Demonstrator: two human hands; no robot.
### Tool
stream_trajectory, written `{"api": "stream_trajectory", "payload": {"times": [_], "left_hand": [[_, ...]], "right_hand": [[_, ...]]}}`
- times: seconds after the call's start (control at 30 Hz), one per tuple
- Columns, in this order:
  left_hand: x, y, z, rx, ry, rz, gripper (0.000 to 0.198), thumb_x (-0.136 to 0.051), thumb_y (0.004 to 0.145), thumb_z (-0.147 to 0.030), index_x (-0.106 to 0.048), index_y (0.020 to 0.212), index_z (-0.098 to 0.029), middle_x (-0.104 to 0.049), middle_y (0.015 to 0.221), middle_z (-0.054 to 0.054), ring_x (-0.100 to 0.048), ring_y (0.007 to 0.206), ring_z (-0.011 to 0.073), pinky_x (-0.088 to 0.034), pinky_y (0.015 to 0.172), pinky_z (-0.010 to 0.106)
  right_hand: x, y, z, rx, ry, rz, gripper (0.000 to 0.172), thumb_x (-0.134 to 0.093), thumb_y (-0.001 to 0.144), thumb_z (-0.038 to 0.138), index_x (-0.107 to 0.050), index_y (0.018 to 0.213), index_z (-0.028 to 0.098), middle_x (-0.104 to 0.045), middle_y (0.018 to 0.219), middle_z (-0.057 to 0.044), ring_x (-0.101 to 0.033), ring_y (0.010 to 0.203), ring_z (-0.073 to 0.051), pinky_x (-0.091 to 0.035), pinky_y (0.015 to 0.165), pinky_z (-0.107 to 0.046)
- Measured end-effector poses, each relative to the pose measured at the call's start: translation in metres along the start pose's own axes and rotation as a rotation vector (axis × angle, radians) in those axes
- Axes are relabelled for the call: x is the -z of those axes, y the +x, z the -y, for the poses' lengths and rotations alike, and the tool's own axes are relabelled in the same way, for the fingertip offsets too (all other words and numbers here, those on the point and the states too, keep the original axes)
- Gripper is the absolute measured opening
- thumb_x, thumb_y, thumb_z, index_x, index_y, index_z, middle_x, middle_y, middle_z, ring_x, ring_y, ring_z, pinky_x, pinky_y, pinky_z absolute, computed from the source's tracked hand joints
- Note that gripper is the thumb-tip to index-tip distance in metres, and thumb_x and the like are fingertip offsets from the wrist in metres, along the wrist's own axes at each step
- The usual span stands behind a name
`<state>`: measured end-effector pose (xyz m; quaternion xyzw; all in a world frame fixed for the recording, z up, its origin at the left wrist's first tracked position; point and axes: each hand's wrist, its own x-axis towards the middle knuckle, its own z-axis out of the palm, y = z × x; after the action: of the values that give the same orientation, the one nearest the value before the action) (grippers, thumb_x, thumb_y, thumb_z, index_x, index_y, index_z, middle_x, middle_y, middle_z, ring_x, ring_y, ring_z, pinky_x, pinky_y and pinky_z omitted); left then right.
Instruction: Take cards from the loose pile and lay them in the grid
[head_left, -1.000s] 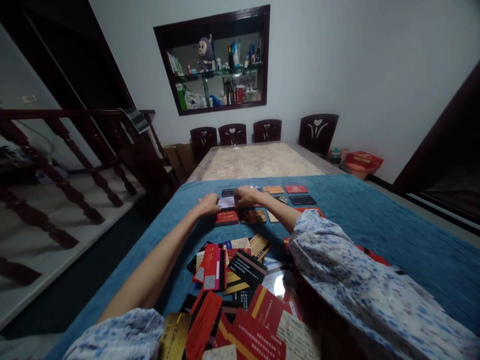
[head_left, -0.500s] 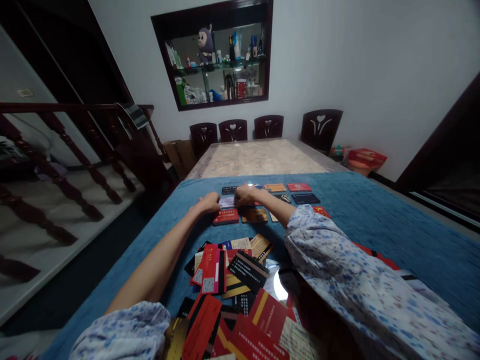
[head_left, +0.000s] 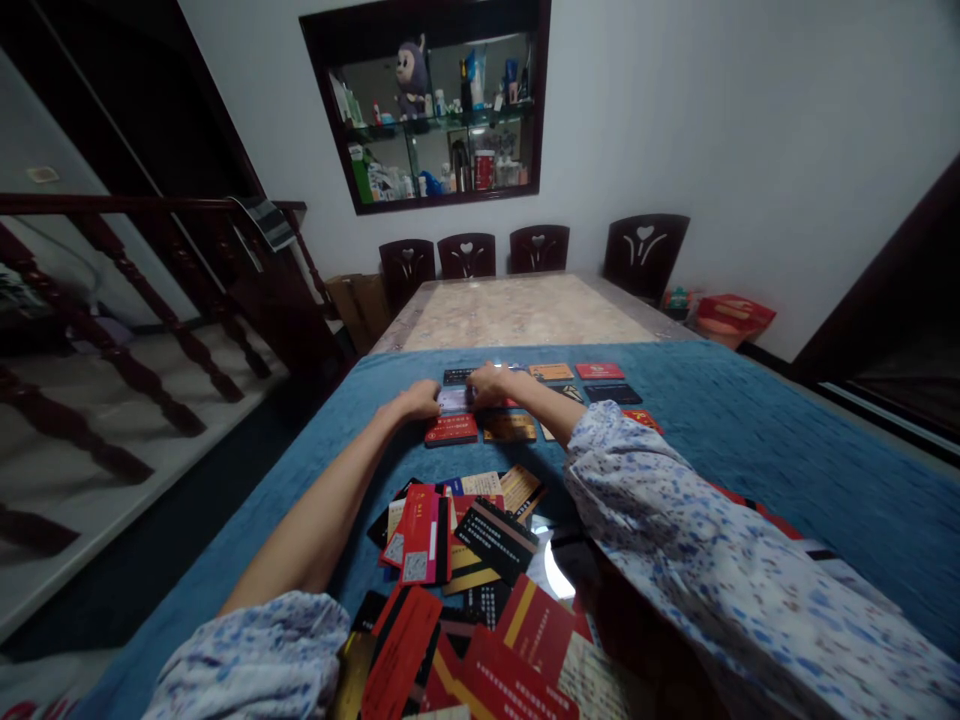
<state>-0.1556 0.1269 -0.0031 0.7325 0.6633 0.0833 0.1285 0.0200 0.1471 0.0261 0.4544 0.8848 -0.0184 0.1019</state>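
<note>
Between my hands lies a pale lavender card (head_left: 453, 400) in a grid of cards on the blue cloth. My left hand (head_left: 420, 400) has its fingers closed at the card's left edge. At its right edge are the bent fingers of my right hand (head_left: 491, 385), which cover part of the neighbouring cards. Just nearer sit a red card (head_left: 451, 430) and a gold card (head_left: 510, 429). Behind is a black card (head_left: 457, 377). To the right are an orange card (head_left: 551, 371), another red card (head_left: 599, 370) and a dark blue card (head_left: 612, 394).
A loose heap of overlapping cards, among them a black card (head_left: 495, 540), spreads close to me between my forearms. The blue cloth (head_left: 720, 420) covers the near part of the table (head_left: 517, 310). Chairs (head_left: 540, 247) stand beyond, and a wooden railing (head_left: 127, 207) runs at left.
My hands stay at the lavender card with hardly any movement. The view has tilted and shifted slightly; the cards keep their arrangement.
</note>
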Motion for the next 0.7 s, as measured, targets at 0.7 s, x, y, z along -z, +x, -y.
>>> {"api": "stream_trajectory", "payload": {"times": [0.7], "left_hand": [[0.0035, -0.0022, 0.0049, -0.059, -0.027, 0.136, 0.020, -0.055, 0.058, -0.012, -0.063, 0.076, -0.015, -0.059, 0.065, -0.003, -0.057, 0.068, 0.0141, -0.042, 0.059, 0.020]], "right_hand": [[-0.0041, 0.0070, -0.0039, -0.012, 0.068, 0.005, 0.042, -0.074, 0.070, 0.033, -0.076, 0.109, 0.018, -0.076, 0.104, -0.012, -0.070, 0.099, -0.028, -0.055, 0.077, -0.030]]}}
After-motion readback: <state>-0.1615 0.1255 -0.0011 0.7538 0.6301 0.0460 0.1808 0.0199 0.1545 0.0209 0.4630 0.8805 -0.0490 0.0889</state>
